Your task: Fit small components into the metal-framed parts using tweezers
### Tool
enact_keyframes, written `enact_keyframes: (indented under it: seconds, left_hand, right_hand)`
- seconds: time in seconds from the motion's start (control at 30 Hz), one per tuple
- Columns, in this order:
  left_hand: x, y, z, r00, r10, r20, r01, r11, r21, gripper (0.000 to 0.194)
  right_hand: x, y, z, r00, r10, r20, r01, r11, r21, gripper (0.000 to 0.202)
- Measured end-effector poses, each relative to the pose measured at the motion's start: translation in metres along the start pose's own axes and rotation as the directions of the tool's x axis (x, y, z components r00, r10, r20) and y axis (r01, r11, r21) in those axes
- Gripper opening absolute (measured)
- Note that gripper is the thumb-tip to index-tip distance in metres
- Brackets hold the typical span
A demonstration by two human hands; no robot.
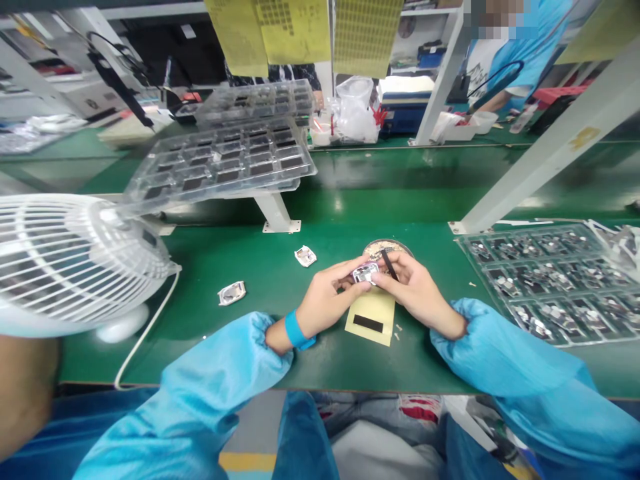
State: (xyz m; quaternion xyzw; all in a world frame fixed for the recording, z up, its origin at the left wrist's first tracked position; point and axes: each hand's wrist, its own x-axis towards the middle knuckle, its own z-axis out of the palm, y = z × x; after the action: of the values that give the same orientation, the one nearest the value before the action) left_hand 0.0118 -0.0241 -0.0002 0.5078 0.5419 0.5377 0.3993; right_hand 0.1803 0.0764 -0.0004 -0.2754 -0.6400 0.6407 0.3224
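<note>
A small silver-and-purple casing (366, 273) was held above the green tabletop (320, 363), near the middle of the scene, between the two hands. Its left side was grasped by the fingers of the left hand (327, 297), with the thumb laid along the near edge. By the fingers of the right hand (413, 290) a slim dark strip (389, 265) was gripped at a slant, while the tip of the right thumb was set against the casing's right side. Whether the strip touched the casing could not be told.

Beneath the hands, a yellow sheet (360, 308) was laid on the tabletop, with a black rectangular strip (368, 324) lying on its near part. Just to the right of the sheet, small pale slivers (398, 332) were scattered. Just beyond the hands, a round dish (400, 244) filled with small bits was partly covered from view by the fingers.

Two white casings were placed apart on the left: the farther one (305, 256) nearer the hands, the other (232, 293) nearer the white fan (83, 260). On the right, a clear compartment tray (487, 288) was filled with small parts. At the far left, a clear tray holding dark rectangular pieces (227, 188) was supported on a raised stand. A blue band (299, 330) was worn on the left wrist. At the far right, a co-worker in blue (535, 60) was seen beyond a slanted white post (540, 143).
</note>
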Motion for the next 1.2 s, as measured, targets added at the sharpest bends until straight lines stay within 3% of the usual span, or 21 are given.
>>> enact_keyframes:
  seconds: [0.27, 0.47, 0.6, 0.7, 0.87, 1.2]
  left_hand:
    - [-0.001, 0.003, -0.001, 0.999, 0.047, -0.011, -0.047, 0.997, 0.063, 0.048]
    - [0.0, 0.002, 0.004, 0.996, -0.084, 0.016, 0.086, 0.969, -0.233, 0.056]
    - [0.0, 0.002, 0.009, 1.0, -0.028, -0.001, 0.026, 0.952, -0.305, 0.044]
    - [-0.001, 0.004, 0.009, 1.0, -0.008, -0.002, 0.007, 0.971, -0.238, 0.041]
    - [-0.002, 0.009, 0.009, 0.997, -0.041, -0.059, 0.047, 0.994, 0.098, 0.036]
    - [-0.007, 0.011, 0.017, 0.993, 0.007, -0.114, -0.003, 0.999, 0.033, 0.034]
  right_hand:
    - [0.001, 0.003, -0.002, 0.999, 0.018, 0.031, -0.018, 1.0, 0.023, 0.038]
    - [0.001, 0.0, 0.0, 1.0, 0.004, 0.007, -0.004, 1.0, -0.004, 0.036]
    - [-0.001, -0.003, 0.004, 0.998, 0.054, 0.043, -0.053, 0.998, -0.025, 0.039]
    - [-0.002, -0.004, 0.006, 0.996, 0.066, 0.051, -0.064, 0.997, -0.045, 0.038]
    - [0.0, -0.002, 0.008, 0.998, 0.052, 0.021, -0.051, 0.998, -0.027, 0.038]
    - [0.0, -0.012, 0.01, 0.999, -0.045, -0.021, 0.039, 0.972, -0.231, 0.043]
